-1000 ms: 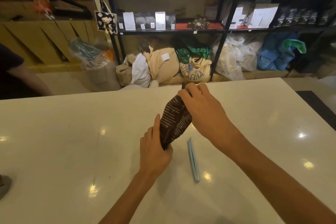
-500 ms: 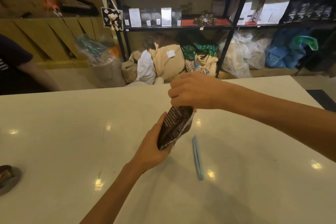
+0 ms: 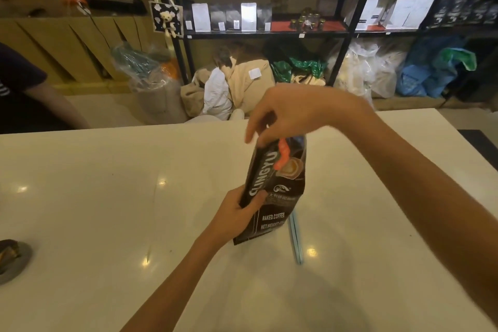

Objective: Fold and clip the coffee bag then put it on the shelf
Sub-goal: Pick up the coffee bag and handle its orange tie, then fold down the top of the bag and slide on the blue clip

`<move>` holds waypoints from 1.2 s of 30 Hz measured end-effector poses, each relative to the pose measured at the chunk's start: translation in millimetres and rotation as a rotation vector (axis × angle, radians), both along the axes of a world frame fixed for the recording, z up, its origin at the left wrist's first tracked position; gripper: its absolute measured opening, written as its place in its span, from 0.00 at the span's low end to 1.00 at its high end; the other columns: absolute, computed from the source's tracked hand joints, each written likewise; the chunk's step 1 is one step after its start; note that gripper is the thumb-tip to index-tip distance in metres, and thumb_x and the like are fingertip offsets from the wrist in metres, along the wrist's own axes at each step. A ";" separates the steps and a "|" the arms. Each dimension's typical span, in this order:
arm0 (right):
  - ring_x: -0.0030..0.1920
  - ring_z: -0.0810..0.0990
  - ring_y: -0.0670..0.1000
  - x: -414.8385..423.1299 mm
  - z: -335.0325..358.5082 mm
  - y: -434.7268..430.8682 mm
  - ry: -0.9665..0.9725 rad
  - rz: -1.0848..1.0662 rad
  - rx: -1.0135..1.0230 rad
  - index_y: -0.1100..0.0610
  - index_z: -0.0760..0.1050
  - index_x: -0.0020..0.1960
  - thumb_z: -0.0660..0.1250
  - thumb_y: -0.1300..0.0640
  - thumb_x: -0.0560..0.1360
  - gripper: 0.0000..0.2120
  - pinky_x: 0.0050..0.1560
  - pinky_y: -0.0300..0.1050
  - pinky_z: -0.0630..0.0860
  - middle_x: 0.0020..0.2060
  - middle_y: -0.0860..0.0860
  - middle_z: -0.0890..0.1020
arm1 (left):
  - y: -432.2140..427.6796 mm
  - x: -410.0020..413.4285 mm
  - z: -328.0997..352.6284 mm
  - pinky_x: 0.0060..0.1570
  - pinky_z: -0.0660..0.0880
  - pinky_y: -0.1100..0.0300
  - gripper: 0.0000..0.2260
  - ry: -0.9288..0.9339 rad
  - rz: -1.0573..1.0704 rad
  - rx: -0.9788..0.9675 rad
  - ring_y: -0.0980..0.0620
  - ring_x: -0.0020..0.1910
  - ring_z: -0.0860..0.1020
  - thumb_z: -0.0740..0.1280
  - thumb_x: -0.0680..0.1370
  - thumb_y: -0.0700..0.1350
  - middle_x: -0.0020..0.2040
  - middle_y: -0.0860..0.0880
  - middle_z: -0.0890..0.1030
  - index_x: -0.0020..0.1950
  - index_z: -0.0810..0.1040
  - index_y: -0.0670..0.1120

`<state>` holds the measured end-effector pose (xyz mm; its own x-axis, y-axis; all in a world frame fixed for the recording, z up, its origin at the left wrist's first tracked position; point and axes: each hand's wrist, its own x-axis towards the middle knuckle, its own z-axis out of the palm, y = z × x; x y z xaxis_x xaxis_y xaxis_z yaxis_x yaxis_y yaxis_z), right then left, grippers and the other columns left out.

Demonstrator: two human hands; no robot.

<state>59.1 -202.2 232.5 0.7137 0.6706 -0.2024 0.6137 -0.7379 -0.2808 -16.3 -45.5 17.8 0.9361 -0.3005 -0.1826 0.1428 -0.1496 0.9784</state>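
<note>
Left hand is gripping the lower left edge of the coffee bag, fingers curled closed around it, while the right hand is pinching the bag's top from above. Dark brown and glossy, the bag is standing upright on the pale worktop, showing white lettering, a coffee-cup picture and an orange mark near its top. It is sitting between the two hands, the left low beside it, the right over it. Just right of the bag's base, a light blue clip is lying flat on the worktop. Black shelf units are standing behind.
</note>
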 end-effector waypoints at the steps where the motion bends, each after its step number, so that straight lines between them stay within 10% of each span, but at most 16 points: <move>1: 0.51 0.83 0.45 -1.7 7.6 -7.7 0.142 -0.030 0.208 0.42 0.79 0.56 0.66 0.50 0.78 0.08 0.53 0.40 0.81 0.46 0.38 0.84 | 2.3 1.6 -5.1 0.47 0.80 0.62 0.07 0.053 0.020 -0.030 0.55 0.49 0.84 0.62 0.81 0.45 0.50 0.55 0.85 0.55 0.78 0.53; 5: 0.60 0.81 0.49 -12.2 -27.2 -48.9 -0.039 -0.466 1.208 0.55 0.76 0.65 0.59 0.47 0.81 0.19 0.64 0.48 0.75 0.56 0.48 0.84 | 21.2 8.6 -21.4 0.51 0.79 0.50 0.10 0.267 0.235 -0.210 0.44 0.49 0.84 0.59 0.80 0.39 0.50 0.42 0.86 0.56 0.79 0.41; 11: 0.57 0.83 0.47 -61.9 -179.1 3.1 0.680 -0.785 0.890 0.50 0.71 0.69 0.66 0.36 0.71 0.30 0.59 0.47 0.79 0.61 0.50 0.82 | 32.5 15.8 -22.0 0.43 0.80 0.57 0.14 0.246 0.161 -0.248 0.45 0.46 0.83 0.62 0.69 0.41 0.44 0.45 0.86 0.53 0.79 0.42; 17: 0.47 0.85 0.45 -83.2 -214.0 40.0 0.412 -1.078 1.155 0.47 0.72 0.61 0.74 0.49 0.72 0.21 0.46 0.39 0.82 0.51 0.45 0.84 | 65.3 59.0 33.4 0.60 0.71 0.42 0.39 0.010 0.128 -0.357 0.40 0.60 0.76 0.73 0.66 0.53 0.65 0.37 0.76 0.72 0.65 0.41; 25: 0.43 0.79 0.36 -83.8 -208.0 52.8 0.287 -0.969 1.044 0.45 0.67 0.63 0.73 0.49 0.73 0.22 0.44 0.29 0.73 0.49 0.37 0.78 | 24.5 122.4 154.1 0.44 0.81 0.63 0.17 -0.388 -0.358 0.697 0.52 0.45 0.84 0.72 0.73 0.53 0.46 0.52 0.84 0.57 0.81 0.46; 36: 0.41 0.87 0.50 -88.2 -212.1 26.0 0.353 -1.098 1.416 0.49 0.79 0.48 0.69 0.49 0.76 0.04 0.38 0.39 0.82 0.40 0.46 0.88 | 8.5 99.3 130.8 0.36 0.77 0.72 0.03 -0.522 -0.125 0.328 0.64 0.37 0.81 0.68 0.77 0.41 0.39 0.57 0.82 0.47 0.82 0.47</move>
